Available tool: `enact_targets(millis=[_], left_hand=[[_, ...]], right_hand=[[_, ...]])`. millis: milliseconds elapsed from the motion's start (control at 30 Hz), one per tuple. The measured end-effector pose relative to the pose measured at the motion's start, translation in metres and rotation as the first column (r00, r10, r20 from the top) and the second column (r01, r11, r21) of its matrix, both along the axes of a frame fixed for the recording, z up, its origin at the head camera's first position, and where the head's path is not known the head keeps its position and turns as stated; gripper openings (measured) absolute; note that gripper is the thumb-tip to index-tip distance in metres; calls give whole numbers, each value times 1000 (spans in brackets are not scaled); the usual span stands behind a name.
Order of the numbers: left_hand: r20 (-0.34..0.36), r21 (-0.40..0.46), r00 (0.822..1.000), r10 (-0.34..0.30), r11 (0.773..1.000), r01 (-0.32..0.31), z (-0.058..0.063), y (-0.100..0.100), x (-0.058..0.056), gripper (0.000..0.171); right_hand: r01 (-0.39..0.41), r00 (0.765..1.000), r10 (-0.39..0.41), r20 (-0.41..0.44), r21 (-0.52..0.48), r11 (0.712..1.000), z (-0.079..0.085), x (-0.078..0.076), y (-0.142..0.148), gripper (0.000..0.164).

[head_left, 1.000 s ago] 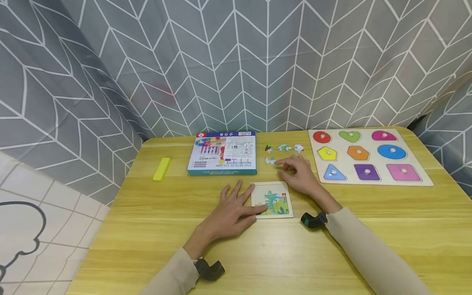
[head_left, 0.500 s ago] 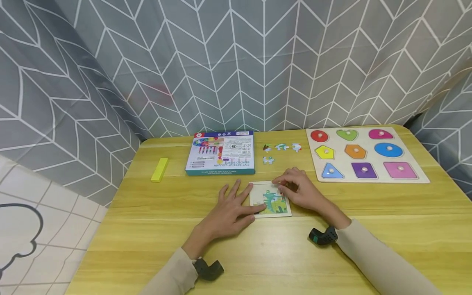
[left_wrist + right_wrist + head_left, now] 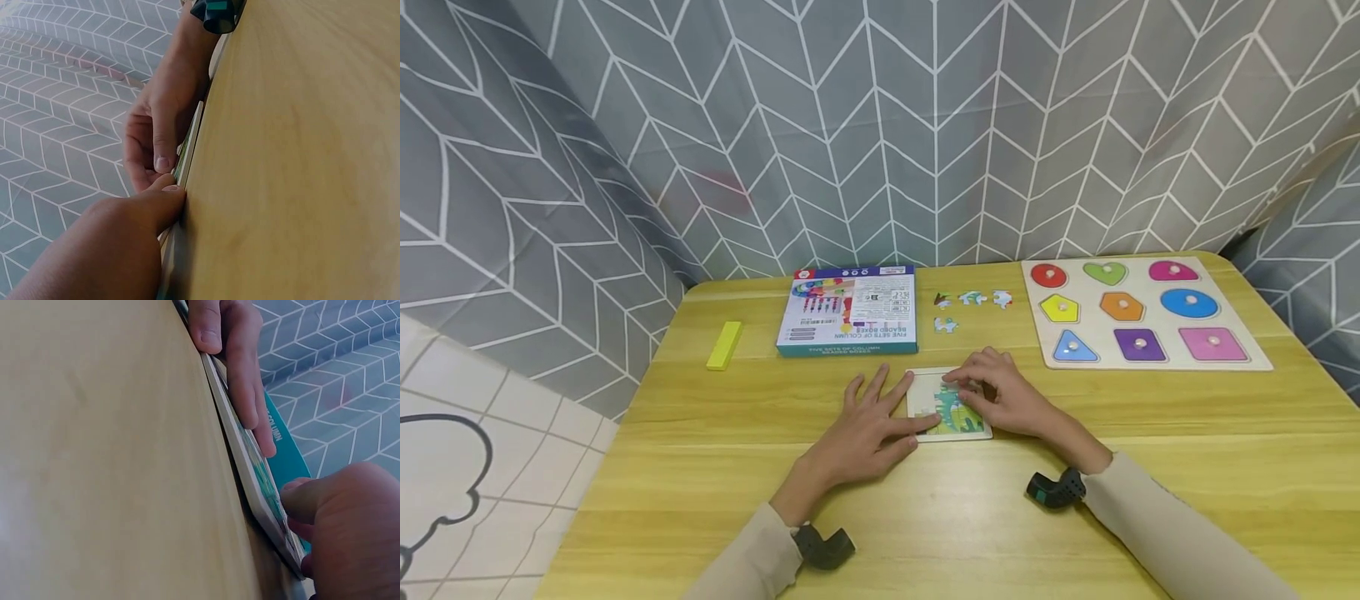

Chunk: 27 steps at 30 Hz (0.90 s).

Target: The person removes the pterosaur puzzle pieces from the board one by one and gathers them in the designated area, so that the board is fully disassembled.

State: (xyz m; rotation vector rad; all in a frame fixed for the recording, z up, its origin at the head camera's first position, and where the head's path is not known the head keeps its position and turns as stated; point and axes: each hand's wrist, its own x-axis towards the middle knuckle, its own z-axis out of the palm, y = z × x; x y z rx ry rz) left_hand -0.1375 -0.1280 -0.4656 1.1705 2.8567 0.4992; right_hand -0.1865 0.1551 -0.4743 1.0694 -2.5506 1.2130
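Observation:
In the head view a small square puzzle tray [image 3: 922,381] lies on the table, partly filled with pieces that form a green dinosaur picture [image 3: 953,410]. My left hand [image 3: 868,433] rests spread at its left side, with fingers on the frame and one finger across the picture. My right hand [image 3: 1000,392] is over the tray's upper right part, thumb and index finger pinching a puzzle piece that the fingers mostly hide. Behind the tray lie several loose puzzle pieces [image 3: 972,298]. In the right wrist view my right thumb [image 3: 300,499] is close above the tray's surface.
A flat boxed bead set [image 3: 850,312] lies behind the left hand. Farther left is a yellow block [image 3: 725,346]. A board of knobbed shapes [image 3: 1037,321] lies at the back right. A grey patterned curtain [image 3: 880,150] hangs behind the table [image 3: 925,533].
My right hand has come from beside the loose pieces toward me, then left over the tray's upper part. The left hand has stayed on the tray. The view shifted slightly.

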Motion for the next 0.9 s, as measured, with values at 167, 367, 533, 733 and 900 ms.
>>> enact_targets(millis=[167,367,533,733,900], left_hand=[[13,-2,1000,3,1000,-3,1,0,0,40],[24,2,1000,10,1000,-10,0,0,0,40],[24,3,1000,11,1000,-11,-2,0,-1,41],[7,1,1000,3,1000,-3,-3,0,-3,40],[4,-1,1000,4,1000,-4,-4,0,-3,40]], right_hand=[[4,1000,-4,9,47,999,3,2,-2,27],[10,1000,-11,10,98,995,3,2,-4,29],[11,1000,-14,22,122,992,4,2,-5,31],[3,999,-9,42,139,990,7,2,-6,31],[5,998,-14,65,139,990,8,2,-7,29]])
